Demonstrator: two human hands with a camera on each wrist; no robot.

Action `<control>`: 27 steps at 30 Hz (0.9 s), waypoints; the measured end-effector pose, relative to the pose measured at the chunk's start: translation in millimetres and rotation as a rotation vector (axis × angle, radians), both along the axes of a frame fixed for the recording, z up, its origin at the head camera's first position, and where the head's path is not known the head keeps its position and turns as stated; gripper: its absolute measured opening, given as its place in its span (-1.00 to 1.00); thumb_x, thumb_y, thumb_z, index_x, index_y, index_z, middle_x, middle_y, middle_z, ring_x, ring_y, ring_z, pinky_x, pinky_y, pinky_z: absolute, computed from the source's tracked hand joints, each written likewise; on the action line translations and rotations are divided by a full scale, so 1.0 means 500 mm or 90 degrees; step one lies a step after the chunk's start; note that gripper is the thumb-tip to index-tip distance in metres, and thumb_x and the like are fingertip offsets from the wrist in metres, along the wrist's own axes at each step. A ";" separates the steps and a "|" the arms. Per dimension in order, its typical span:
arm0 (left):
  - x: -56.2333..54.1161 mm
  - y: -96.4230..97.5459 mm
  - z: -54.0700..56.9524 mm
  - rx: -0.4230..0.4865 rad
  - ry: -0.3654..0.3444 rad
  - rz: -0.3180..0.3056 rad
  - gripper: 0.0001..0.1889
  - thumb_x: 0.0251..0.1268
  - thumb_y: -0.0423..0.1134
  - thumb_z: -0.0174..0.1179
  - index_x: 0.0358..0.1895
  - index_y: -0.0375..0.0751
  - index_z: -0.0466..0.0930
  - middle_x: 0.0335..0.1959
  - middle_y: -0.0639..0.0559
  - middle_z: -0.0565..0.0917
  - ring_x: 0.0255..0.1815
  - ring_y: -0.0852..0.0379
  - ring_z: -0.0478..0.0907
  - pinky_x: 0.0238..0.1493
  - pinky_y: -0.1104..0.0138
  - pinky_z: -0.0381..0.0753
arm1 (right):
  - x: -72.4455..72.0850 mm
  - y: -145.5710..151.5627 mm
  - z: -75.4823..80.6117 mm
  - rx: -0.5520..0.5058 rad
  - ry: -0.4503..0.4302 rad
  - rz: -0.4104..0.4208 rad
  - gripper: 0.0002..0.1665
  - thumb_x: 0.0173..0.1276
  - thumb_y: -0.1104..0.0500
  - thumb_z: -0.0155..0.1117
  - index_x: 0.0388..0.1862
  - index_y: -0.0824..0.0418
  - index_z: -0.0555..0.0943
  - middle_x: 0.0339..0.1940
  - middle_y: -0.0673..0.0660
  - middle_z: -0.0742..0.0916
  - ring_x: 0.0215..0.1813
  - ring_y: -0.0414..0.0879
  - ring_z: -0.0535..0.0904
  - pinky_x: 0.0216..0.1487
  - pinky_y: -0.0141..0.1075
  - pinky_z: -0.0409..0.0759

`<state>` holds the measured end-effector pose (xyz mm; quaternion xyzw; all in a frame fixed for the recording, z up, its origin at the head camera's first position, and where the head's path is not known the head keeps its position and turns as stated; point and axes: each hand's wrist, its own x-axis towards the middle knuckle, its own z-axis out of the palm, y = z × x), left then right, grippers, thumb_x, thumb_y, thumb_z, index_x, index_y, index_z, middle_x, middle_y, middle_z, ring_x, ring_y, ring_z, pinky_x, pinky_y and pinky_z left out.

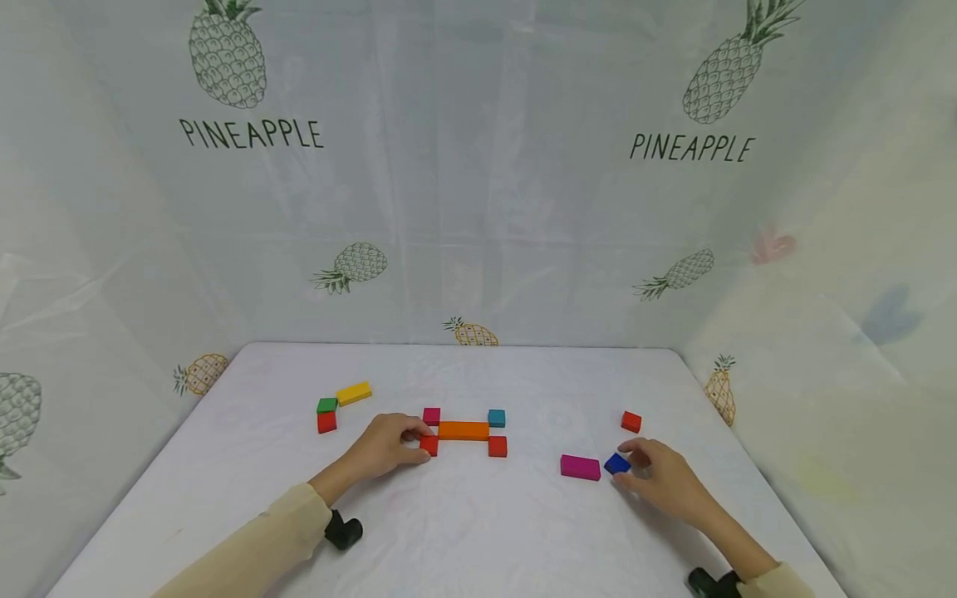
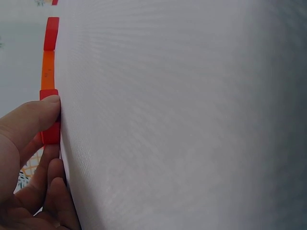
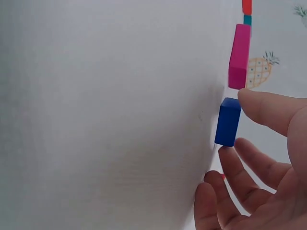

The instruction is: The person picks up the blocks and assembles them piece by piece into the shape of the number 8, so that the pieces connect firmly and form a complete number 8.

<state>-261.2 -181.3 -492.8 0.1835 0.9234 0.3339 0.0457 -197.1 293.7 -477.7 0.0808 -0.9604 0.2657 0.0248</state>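
My left hand (image 1: 385, 444) pinches a small red block (image 1: 429, 446) at the near left corner of a long orange block (image 1: 463, 430); the thumb covers part of that block (image 2: 50, 132) in the left wrist view. A pink block (image 1: 431, 416), a teal block (image 1: 497, 418) and another red block (image 1: 498, 447) stand at the other corners of the orange one. On the right, my right hand (image 1: 665, 477) has a blue block (image 1: 616, 463) between thumb and fingertips, low at the table. In the right wrist view, the thumb overlaps an upper corner of this block (image 3: 228, 122).
Left of the blue block lies a long magenta block (image 1: 580, 468). Beyond the right hand sits a red block (image 1: 631, 422). At the far left, a yellow block (image 1: 355, 394), a green block (image 1: 327, 405) and a red block (image 1: 326, 423) lie close together on the white table (image 1: 449, 531).
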 end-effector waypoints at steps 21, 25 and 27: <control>0.000 -0.002 -0.003 -0.001 0.005 -0.006 -0.73 0.22 -0.16 0.58 -0.03 0.10 0.78 -0.13 0.24 0.70 -0.10 0.18 0.54 0.04 0.21 0.63 | -0.009 0.001 -0.001 -0.007 -0.043 -0.021 -0.60 0.27 0.16 0.62 0.03 0.23 0.70 -0.11 0.06 0.77 -0.03 -0.02 0.65 0.06 -0.01 0.73; -0.002 -0.003 -0.006 0.004 0.005 -0.006 -0.72 0.22 -0.15 0.59 -0.02 0.11 0.79 -0.12 0.25 0.70 -0.09 0.18 0.55 0.04 0.22 0.64 | -0.007 0.003 0.000 -0.009 -0.036 -0.022 -0.61 0.29 0.17 0.60 0.04 0.23 0.70 -0.09 0.07 0.77 -0.02 -0.01 0.66 0.08 0.02 0.73; -0.003 -0.003 -0.008 0.006 0.003 -0.005 -0.72 0.22 -0.14 0.59 -0.03 0.12 0.79 -0.13 0.26 0.70 -0.09 0.19 0.55 0.04 0.23 0.64 | -0.007 0.005 0.002 -0.009 -0.027 -0.020 -0.62 0.29 0.18 0.59 0.04 0.23 0.70 -0.09 0.07 0.77 -0.02 0.00 0.66 0.07 0.03 0.73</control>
